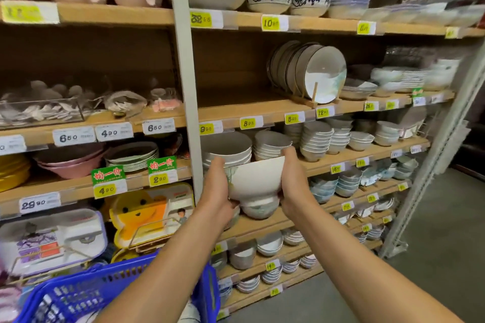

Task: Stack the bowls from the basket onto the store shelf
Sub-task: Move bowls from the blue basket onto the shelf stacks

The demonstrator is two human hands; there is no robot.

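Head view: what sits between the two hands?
The head view shows a white bowl there, held on either side by the left hand and the right hand.

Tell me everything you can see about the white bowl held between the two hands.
The glossy white ceramic-looking bowl is deep and round with a narrow foot ring and a faint green mark on its left flank. Held roughly upright before the wooden shelf, it is gripped by the left hand and right hand, one on each side.

Head camera faces the store shelf (236, 109) closely, edges perhaps warped.
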